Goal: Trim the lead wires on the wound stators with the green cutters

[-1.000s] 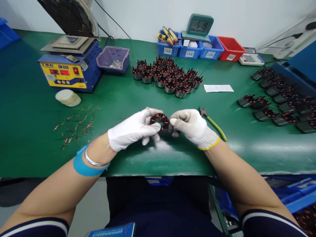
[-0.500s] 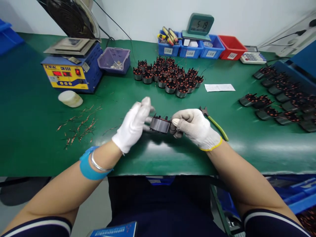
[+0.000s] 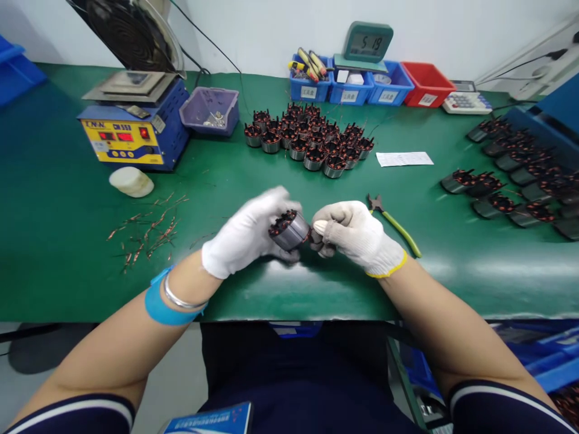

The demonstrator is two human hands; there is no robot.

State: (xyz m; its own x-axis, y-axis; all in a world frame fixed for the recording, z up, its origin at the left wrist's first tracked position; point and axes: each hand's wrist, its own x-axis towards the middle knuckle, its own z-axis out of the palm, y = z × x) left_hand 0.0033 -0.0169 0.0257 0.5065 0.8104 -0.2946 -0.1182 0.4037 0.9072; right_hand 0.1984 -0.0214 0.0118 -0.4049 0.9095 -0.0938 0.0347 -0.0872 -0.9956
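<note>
A motor stator (image 3: 292, 232), a grey steel ring with copper windings and dark prongs, is tilted between my two gloved hands above the green bench. My left hand (image 3: 256, 226) wraps round it from the left, thumb below and fingers above, slightly blurred. The prongs and windings face left. My right hand (image 3: 346, 232) is closed in a pinch at the stator's right side, where its thin wire leads seem to be; the fingertips hide most of that spot. Beside the right hand lie side cutters (image 3: 395, 226) with green handles, their jaws pointing away from me.
Many stators (image 3: 312, 141) stand grouped at the back, others (image 3: 497, 205) at right. Copper wire scraps (image 3: 147, 235) and a white round pad (image 3: 131, 182) lie left, near a yellow-blue device (image 3: 131, 132) and purple bin (image 3: 210, 111). Small bins (image 3: 348, 93) line the wall.
My left hand has closed round the stator from a more open pose. The stator has turned from nearly upright to tilted, prongs now toward the left. My right hand stays almost in place.
</note>
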